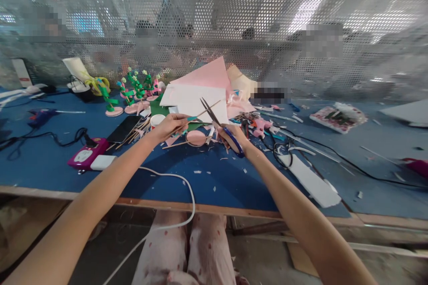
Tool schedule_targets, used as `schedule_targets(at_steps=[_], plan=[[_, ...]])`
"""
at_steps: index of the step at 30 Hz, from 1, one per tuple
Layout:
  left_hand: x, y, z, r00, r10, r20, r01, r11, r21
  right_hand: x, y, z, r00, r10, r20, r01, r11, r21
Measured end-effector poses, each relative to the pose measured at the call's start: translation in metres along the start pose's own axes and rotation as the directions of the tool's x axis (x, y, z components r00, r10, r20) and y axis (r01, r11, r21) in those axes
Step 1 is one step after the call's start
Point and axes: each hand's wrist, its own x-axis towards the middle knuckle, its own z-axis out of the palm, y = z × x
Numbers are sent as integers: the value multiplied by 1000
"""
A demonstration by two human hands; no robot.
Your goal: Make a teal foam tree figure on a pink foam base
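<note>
My left hand point(170, 127) is closed on a thin wooden stick point(211, 107) that slants up to the right, with a bit of teal paper point(191, 118) at the fingertips. In my right hand point(234, 136) is a pair of scissors point(238, 143) with blue handles, its dark blades pointing up and left and slightly parted. The blades are close to the stick; whether they touch it I cannot tell. Below and between the hands lies a pink oval disc point(196, 138). Behind them are a white sheet point(187, 98) and a pink sheet point(209, 73).
Several green and pink paper flowers on round bases point(114, 111) stand back left. A magenta power socket point(87, 155), white cable point(187, 182) and dark phone point(123, 130) lie left. Rightward are a pink glue gun point(260, 127), a white strip point(312, 181) and a patterned packet point(334, 118).
</note>
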Motion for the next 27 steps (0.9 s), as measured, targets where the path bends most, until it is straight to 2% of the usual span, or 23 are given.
schedule_targets(at_steps=[3,6,11,13,15,20,23,27], plan=[[0,1,-1,1000,-15,-13,16,1000,24,0,1,0,1000,-18,-6,18,1000,-17],[0,1,-2,999,-41,20,41,999,-4,0,-1,0,1000,-23,-1,23,1000,-18],[-2,1,-6,976,-116,182,129,990,-64,0,-1,-1,1000,-15,-16,15,1000,-11],[-3,1,-7,954,-162,252,185,980,-71,0,2,-1,999,14,-43,-12,999,42],[-3,1,-6,946,-186,265,213,974,-77,1,5,1,994,57,-89,-45,991,128],[-3,0,1,987,-124,103,145,964,-223,4,4,6,968,192,-163,-116,914,388],[-3,1,8,998,-29,-51,12,948,-317,3,-2,11,963,247,-107,-157,838,523],[-2,2,14,976,82,-202,-154,916,-371,1,-7,16,977,215,7,-179,797,577]])
